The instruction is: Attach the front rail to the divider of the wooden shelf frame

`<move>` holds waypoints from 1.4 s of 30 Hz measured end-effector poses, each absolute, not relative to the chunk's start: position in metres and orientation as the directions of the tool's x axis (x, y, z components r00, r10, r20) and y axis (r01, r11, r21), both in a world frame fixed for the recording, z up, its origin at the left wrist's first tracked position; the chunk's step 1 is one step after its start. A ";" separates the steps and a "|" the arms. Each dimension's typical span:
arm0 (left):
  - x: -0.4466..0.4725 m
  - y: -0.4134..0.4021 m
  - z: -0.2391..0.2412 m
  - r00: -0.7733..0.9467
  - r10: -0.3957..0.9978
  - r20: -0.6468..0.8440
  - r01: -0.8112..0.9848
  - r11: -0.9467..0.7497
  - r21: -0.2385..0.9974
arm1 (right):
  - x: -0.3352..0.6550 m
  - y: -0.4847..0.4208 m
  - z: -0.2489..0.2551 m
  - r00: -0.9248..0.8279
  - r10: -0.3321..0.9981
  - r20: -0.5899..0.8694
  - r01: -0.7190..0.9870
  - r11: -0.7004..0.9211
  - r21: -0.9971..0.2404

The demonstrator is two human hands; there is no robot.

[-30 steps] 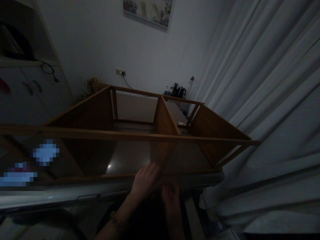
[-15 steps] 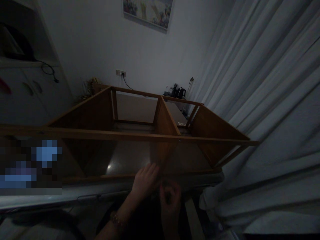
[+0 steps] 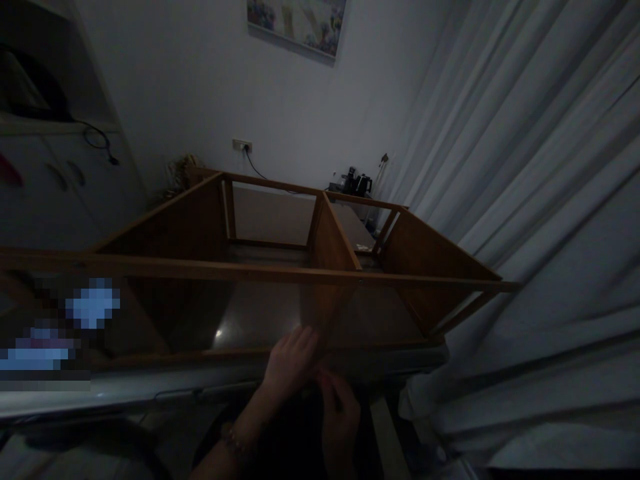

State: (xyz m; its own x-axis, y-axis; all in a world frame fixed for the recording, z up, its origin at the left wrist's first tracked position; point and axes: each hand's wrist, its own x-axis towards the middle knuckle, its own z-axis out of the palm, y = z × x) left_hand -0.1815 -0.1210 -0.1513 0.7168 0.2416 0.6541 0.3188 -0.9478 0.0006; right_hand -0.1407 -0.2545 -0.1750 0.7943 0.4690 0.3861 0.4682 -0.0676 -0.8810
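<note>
A brown wooden shelf unit (image 3: 235, 268) lies on its side across the view, with a divider panel (image 3: 340, 230) in its middle. My left hand (image 3: 291, 360), with a beaded bracelet at its wrist, has its fingers bent over the lower front rail (image 3: 200, 357), close to the divider's foot; its thumb is hidden. Just right of it and lower, my right hand (image 3: 343, 403) is closed, thumb and forefinger pinched together beside the left hand. Anything between those fingertips is too dark to make out.
Under the unit runs a pale padded edge (image 3: 120, 393). A white curtain (image 3: 540, 233) hangs at the right. A black kettle (image 3: 363, 185) stands by the back wall, below a picture (image 3: 300, 27). A cabinet (image 3: 55, 180) is at the left. A blurred-out patch covers the lower left.
My right hand's fingers have gone from a rounded curl to a tighter pinch, a little lower. The left hand and the shelf unit stay in place.
</note>
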 end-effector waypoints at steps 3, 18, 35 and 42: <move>-0.181 -0.121 -0.154 0.726 0.261 0.636 0.324 -0.946 0.018 | -0.135 -0.257 -0.178 0.692 0.518 0.503 0.627 -0.087 -0.774; -0.183 -0.119 -0.155 0.763 0.249 0.597 0.295 -0.955 0.021 | -0.142 -0.251 -0.161 0.714 0.590 0.376 0.454 0.018 -0.891; -0.181 -0.122 -0.148 0.714 0.255 0.652 0.323 -0.946 0.015 | -0.136 -0.255 -0.188 0.667 0.425 0.612 0.719 -0.149 -0.679; -0.180 -0.121 -0.151 0.700 0.242 0.672 0.318 -0.948 0.011 | -0.134 -0.263 -0.185 0.778 0.458 0.430 0.535 -0.125 -0.836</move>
State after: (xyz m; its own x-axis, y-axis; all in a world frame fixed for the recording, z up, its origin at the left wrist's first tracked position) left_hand -0.1800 -0.1209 -0.1509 0.7001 0.2421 0.6717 0.3176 -0.9482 0.0107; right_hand -0.1341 -0.2631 -0.1853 0.7784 0.4577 0.4296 0.5347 -0.1250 -0.8357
